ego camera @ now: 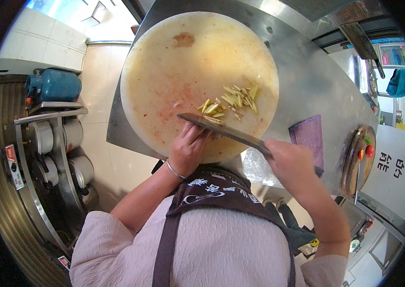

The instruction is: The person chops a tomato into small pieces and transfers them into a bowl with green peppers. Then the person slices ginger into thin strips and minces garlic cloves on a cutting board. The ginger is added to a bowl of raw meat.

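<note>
My right hand (290,158) grips the handle of a cleaver (234,135), its dark blade slanting across the near part of a round cutting board (198,71). Close against the blade's near side, my left hand (188,143) is bent down to the board with its fingers bunched. Whatever lies under those fingertips is hidden. A pale slice (214,120) shows along the blade's far side. Beyond it are cut yellowish strips, apparently ginger, in a small pile (212,107) and a larger pile (242,96). Reddish stains mark the board.
A folded purple cloth (307,141) lies on the steel table (292,86), right of the board. Farther right, a wooden board (350,161) carries a knife (359,177) and a tomato (369,151). At left are a shelf of pots (80,170) and a blue gas cylinder (60,85). Another person's legs (285,211) show behind.
</note>
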A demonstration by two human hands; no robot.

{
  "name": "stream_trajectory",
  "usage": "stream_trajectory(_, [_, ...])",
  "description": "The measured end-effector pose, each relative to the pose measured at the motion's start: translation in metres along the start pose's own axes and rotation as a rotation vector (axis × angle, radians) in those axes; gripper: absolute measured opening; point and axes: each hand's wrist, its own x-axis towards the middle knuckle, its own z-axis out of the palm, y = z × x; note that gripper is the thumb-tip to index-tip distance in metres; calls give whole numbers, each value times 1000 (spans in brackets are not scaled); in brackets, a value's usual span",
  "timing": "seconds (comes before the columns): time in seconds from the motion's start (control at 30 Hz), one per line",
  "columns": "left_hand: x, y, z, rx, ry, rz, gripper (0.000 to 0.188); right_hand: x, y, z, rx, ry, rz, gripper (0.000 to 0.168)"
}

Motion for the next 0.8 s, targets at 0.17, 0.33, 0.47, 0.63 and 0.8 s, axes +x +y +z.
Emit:
stream_trajectory(0.17, [4,-2,2,-27,52,29,24,8,0,5,77,60,-20,11])
stream_trajectory(0.33, [2,0,2,15,32,23,20,1,-11,-4,30,-85,121,16])
stream_trajectory(0.47, [7,2,-1,11,44,40,19,7,-7,9,117,11,92,17])
stream_trajectory(0.63, [2,-1,1,3,41,36,22,2,-23,-1,98,-89,173,18])
stream_trajectory(0.8, [5,1,-2,-6,19,27,22,8,-13,14,149,-54,138,17])
